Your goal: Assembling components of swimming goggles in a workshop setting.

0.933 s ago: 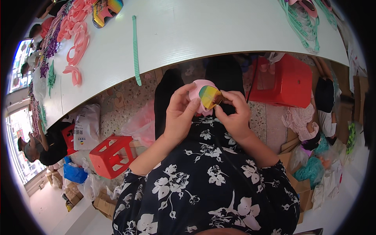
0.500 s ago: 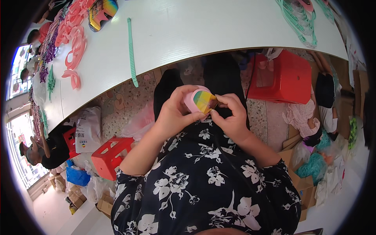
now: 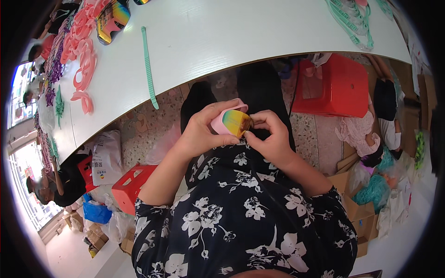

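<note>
Above my lap, my left hand [image 3: 202, 130] is closed round a pink goggle frame [image 3: 216, 123], with the thumb along its lower edge. A mirrored goggle lens [image 3: 232, 119], shining yellow, green and orange, sits against the frame. My right hand [image 3: 269, 134] pinches the lens's right end between thumb and fingers. How far the lens is seated in the frame cannot be made out. On the white table [image 3: 194, 41] ahead lie a green ribbed strap [image 3: 149, 67], a pile of pink frames [image 3: 84, 65] and another mirrored lens [image 3: 112, 22].
Green straps [image 3: 354, 23] lie at the table's far right. Red stools stand at right [image 3: 343, 88] and left [image 3: 132, 185]. Several people are at the left, one a seated person [image 3: 65, 185]; another person [image 3: 359, 132] is at the right. Cardboard boxes [image 3: 361, 220] and bags [image 3: 106, 155] crowd the floor.
Both hands still hold the frame and lens. The lens has turned slightly, and my right fingers have shifted a little left and down on its end. The view has tilted slightly.
</note>
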`<state>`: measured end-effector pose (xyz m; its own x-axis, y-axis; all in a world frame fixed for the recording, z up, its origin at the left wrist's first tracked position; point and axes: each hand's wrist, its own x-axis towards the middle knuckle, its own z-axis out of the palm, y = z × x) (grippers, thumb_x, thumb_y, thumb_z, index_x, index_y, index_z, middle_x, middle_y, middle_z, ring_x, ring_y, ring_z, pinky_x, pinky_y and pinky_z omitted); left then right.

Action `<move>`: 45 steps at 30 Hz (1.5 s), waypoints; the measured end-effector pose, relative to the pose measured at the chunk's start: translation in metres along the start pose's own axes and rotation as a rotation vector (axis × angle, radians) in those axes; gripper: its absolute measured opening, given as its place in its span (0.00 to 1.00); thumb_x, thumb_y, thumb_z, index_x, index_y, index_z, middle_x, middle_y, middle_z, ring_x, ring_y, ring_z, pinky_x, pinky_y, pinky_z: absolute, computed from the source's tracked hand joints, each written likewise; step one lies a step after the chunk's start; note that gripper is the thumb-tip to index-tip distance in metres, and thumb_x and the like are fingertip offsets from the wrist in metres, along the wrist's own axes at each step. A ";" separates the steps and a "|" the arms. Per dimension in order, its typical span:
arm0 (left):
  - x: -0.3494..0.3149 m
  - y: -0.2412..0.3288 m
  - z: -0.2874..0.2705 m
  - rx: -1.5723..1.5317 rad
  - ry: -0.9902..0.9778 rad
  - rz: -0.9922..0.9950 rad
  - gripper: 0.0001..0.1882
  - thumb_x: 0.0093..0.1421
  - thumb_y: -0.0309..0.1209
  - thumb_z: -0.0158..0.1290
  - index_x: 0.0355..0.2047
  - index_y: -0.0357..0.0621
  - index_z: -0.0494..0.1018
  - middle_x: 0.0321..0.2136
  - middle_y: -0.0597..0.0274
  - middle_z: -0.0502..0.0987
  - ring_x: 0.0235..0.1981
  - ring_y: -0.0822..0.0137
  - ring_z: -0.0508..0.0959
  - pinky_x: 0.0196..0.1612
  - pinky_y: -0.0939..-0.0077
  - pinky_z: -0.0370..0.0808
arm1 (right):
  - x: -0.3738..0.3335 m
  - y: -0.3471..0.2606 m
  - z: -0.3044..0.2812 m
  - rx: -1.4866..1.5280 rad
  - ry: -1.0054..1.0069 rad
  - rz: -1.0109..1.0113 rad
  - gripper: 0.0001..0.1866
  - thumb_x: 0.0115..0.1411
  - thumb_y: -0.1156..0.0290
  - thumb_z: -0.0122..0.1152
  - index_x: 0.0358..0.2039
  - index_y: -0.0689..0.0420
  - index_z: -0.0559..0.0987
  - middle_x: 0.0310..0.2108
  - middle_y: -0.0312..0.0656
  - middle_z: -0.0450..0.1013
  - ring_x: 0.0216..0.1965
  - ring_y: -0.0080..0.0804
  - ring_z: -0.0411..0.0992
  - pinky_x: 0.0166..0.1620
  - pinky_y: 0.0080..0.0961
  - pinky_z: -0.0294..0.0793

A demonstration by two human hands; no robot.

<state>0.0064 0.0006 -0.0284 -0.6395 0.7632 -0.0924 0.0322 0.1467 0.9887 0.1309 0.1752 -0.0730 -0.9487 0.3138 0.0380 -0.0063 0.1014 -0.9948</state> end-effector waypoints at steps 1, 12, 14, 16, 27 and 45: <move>-0.001 0.000 -0.001 -0.012 0.000 -0.037 0.38 0.42 0.30 0.75 0.55 0.40 0.73 0.49 0.57 0.78 0.50 0.67 0.78 0.54 0.72 0.74 | 0.001 0.000 0.000 -0.006 -0.007 -0.018 0.20 0.47 0.78 0.71 0.42 0.59 0.77 0.37 0.42 0.75 0.38 0.30 0.77 0.41 0.24 0.78; 0.003 0.009 -0.007 0.125 -0.040 0.033 0.34 0.42 0.29 0.74 0.52 0.42 0.75 0.50 0.56 0.77 0.50 0.66 0.78 0.55 0.71 0.74 | 0.010 -0.005 -0.009 -0.038 -0.114 -0.064 0.20 0.49 0.82 0.69 0.44 0.63 0.78 0.41 0.42 0.73 0.42 0.28 0.75 0.46 0.23 0.77; 0.002 0.010 -0.006 0.089 -0.029 -0.021 0.34 0.42 0.28 0.74 0.52 0.42 0.75 0.50 0.56 0.77 0.50 0.66 0.78 0.55 0.71 0.74 | 0.011 -0.005 -0.010 -0.036 -0.111 -0.080 0.20 0.49 0.82 0.69 0.44 0.62 0.78 0.41 0.43 0.73 0.42 0.28 0.75 0.46 0.23 0.77; 0.000 0.011 -0.005 0.033 -0.020 -0.060 0.34 0.42 0.27 0.74 0.51 0.41 0.75 0.50 0.56 0.78 0.50 0.66 0.77 0.55 0.71 0.74 | 0.013 -0.005 -0.010 -0.036 -0.096 -0.105 0.19 0.48 0.81 0.69 0.43 0.62 0.78 0.40 0.42 0.74 0.40 0.29 0.75 0.44 0.23 0.77; -0.001 0.010 -0.009 0.025 -0.088 -0.020 0.33 0.41 0.27 0.75 0.49 0.42 0.75 0.48 0.60 0.78 0.49 0.67 0.77 0.54 0.71 0.74 | 0.017 -0.010 -0.009 0.002 -0.101 -0.176 0.19 0.46 0.80 0.71 0.41 0.60 0.80 0.35 0.41 0.74 0.34 0.29 0.73 0.39 0.22 0.74; -0.012 0.004 -0.013 -0.191 -0.064 -0.089 0.35 0.39 0.29 0.75 0.50 0.41 0.77 0.48 0.60 0.78 0.52 0.65 0.75 0.58 0.68 0.69 | 0.028 0.008 -0.033 0.154 -0.240 -0.041 0.20 0.57 0.75 0.67 0.50 0.62 0.74 0.44 0.39 0.72 0.49 0.29 0.72 0.55 0.27 0.70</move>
<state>0.0043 -0.0157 -0.0221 -0.5830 0.7918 -0.1822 -0.1722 0.0987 0.9801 0.1142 0.2157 -0.0765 -0.9943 0.0783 0.0729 -0.0763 -0.0406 -0.9963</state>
